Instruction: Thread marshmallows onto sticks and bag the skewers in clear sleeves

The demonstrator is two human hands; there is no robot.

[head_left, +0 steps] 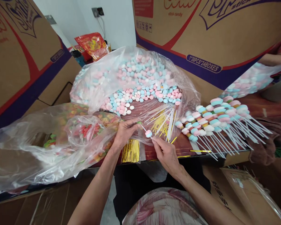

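My right hand (pixel 166 153) is closed in a pinch on a thin white stick, just below a pink, white and blue marshmallow (pixel 148 133) threaded on it. My left hand (pixel 127 131) pinches a small green gummy candy (pixel 139 122) at the stick's upper end. Beyond both hands, loose white sticks (pixel 170 123) and gold twist ties (pixel 161 123) lie on the dark red table. Loose pastel marshmallows (pixel 126 99) spill from a clear plastic bag (pixel 152 59). On the right, finished-looking candy skewers (pixel 215 117) are piled with their sticks toward me.
At left lies a clear bag (pixel 61 159) with colourful gummy rings (pixel 89 129). Gold tie strips (pixel 130 151) hang at the table's front edge. Large cardboard boxes (pixel 21 62) stand left and behind. Another person's arm (pixel 275 58) shows at far right, near more bagged marshmallows (pixel 248 79).
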